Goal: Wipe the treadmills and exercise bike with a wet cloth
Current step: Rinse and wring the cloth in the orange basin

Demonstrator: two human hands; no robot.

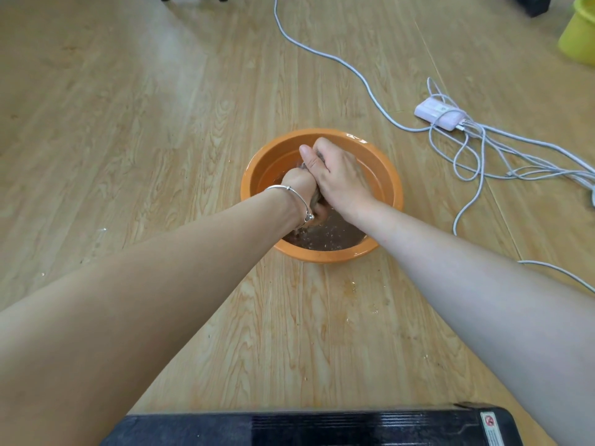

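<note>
Nearest the camera, a black treadmill deck end with a glossy ribbed top (322,428) ran along the bottom edge of the view, a small white warning sticker (490,428) on its right corner. Beyond it stretched the light wood-grain plank floor (128,123), dotted with a few wet spots just in front of the basin.

Both bare forearms reached forward over the floor and met above a round orange plastic basin (391,175) that stood on the planks and held murky, speckled water. The left hand (302,188), with a thin silver bangle (294,201) at the wrist, and the right hand (338,172) were pressed together, each clenched around a wet grey-brown cloth (317,197) twisted between them just above the water. Only small parts of the cloth showed between the fingers.

Right of the basin, a pale pink power bank (439,114) lay on the floor among tangled white cables (476,162), one of which ran away toward the top of the view. Farthest off, at the upper right edge, sat part of a yellow-green plastic container (579,37).
</note>
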